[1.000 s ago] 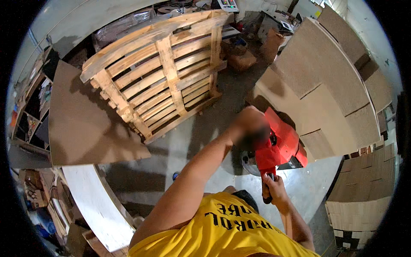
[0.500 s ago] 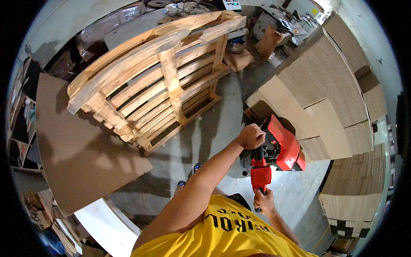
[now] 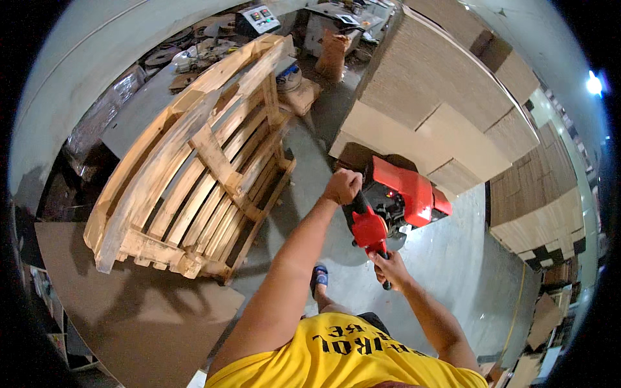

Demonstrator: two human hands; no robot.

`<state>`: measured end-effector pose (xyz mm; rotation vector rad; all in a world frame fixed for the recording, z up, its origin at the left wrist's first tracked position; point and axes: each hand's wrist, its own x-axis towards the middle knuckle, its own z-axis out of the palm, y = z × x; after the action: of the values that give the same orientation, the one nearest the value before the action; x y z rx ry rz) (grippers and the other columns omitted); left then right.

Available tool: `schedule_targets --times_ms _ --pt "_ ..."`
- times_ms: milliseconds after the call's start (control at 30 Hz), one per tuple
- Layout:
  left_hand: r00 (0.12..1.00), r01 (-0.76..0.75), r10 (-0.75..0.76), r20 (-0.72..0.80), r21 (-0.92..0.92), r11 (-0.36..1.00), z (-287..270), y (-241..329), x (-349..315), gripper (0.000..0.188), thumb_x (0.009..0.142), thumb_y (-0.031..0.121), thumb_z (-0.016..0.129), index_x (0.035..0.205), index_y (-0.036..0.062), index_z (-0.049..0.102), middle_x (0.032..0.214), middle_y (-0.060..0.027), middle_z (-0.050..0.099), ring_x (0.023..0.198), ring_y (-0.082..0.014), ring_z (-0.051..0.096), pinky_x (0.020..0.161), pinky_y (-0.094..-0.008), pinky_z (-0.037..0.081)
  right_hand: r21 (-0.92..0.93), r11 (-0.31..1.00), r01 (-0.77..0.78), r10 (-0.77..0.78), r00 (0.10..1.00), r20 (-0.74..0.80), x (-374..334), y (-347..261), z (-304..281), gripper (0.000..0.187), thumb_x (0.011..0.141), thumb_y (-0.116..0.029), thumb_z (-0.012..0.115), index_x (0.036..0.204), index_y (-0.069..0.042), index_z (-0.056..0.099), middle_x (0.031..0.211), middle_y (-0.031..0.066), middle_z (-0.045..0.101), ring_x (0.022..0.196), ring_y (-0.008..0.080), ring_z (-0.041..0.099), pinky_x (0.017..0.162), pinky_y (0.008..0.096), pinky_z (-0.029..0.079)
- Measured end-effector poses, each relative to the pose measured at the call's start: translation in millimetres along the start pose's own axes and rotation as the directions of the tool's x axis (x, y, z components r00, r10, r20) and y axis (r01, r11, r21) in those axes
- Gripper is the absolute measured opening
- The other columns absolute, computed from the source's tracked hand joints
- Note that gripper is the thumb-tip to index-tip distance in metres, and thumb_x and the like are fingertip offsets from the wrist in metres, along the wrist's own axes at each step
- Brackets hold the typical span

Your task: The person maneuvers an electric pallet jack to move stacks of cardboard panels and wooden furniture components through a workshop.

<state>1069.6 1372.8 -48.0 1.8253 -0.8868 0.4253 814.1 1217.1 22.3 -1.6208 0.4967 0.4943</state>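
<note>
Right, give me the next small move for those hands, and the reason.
Probably ease the red machine slightly away from the cardboard stack, using its handle. The left hand and right hand grip opposite ends of it, and the machine's body appears very near the stack; whether they touch, I can't tell.
</note>
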Motion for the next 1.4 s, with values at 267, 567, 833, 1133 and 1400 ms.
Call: schedule_targets --times_ms 267,567,833,1133,1400 --pt "0.974 0.161 -0.158 0.16 -0.01 0.987 -28 -18 -5 0.03 0.095 0.029 0.039 0.077 0.0098 0.055 0.075 -0.0123 0.063 0.081 -0.0367 0.062 0.08 -0.0482 0.045 -0.016 0.997 0.078 -0.078 0.996 -0.032 9 -3 37 0.037 0.091 -0.04 0.07 0.087 -0.006 0.056 0.055 -0.0016 0.048 0.041 0.0093 0.045 0.038 0.0283 0.037" --pt "0.985 0.169 -0.165 0.06 -0.065 0.984 -20 -26 -24 0.041 0.101 0.032 0.034 0.077 0.0053 0.053 0.075 -0.0135 0.063 0.079 -0.0391 0.061 0.072 -0.0492 0.047 -0.068 0.989 0.13 -0.133 0.99 -0.038 11 13 42 0.044 0.091 -0.047 0.067 0.088 -0.004 0.059 0.058 0.0011 0.052 0.042 0.0098 0.047 0.039 0.028 0.036" --pt "0.921 0.39 -0.377 0.104 -0.212 0.896 -12 -41 -27 0.046 0.099 0.037 0.039 0.076 0.0023 0.059 0.076 -0.0115 0.066 0.078 -0.0329 0.064 0.074 -0.0421 0.049 -0.071 0.991 0.114 -0.117 0.993 -0.034 -2 4 43 0.042 0.092 -0.047 0.066 0.084 -0.006 0.059 0.055 0.0011 0.051 0.039 0.01 0.044 0.039 0.029 0.034" --pt "0.955 0.296 -0.278 0.103 -0.34 0.892 -10 -35 -24 0.046 0.104 0.027 0.036 0.073 0.0006 0.057 0.073 -0.0111 0.062 0.077 -0.0237 0.061 0.075 -0.0363 0.049 -0.136 0.969 0.208 -0.22 0.972 -0.081 21 29 38 0.048 0.092 -0.054 0.064 0.086 -0.006 0.06 0.057 0.0017 0.054 0.042 0.0125 0.049 0.041 0.0294 0.036" --pt "0.952 0.304 -0.292 0.086 -0.19 0.934 -12 -14 -22 0.035 0.096 0.026 0.042 0.075 0.0032 0.059 0.076 -0.0138 0.063 0.077 -0.031 0.062 0.074 -0.0394 0.048 -0.627 0.75 0.21 -0.513 0.782 -0.353 -51 3 44 0.047 0.09 -0.046 0.064 0.108 -0.003 0.063 0.08 0.0188 0.068 0.073 0.036 0.068 0.065 0.0441 0.052"
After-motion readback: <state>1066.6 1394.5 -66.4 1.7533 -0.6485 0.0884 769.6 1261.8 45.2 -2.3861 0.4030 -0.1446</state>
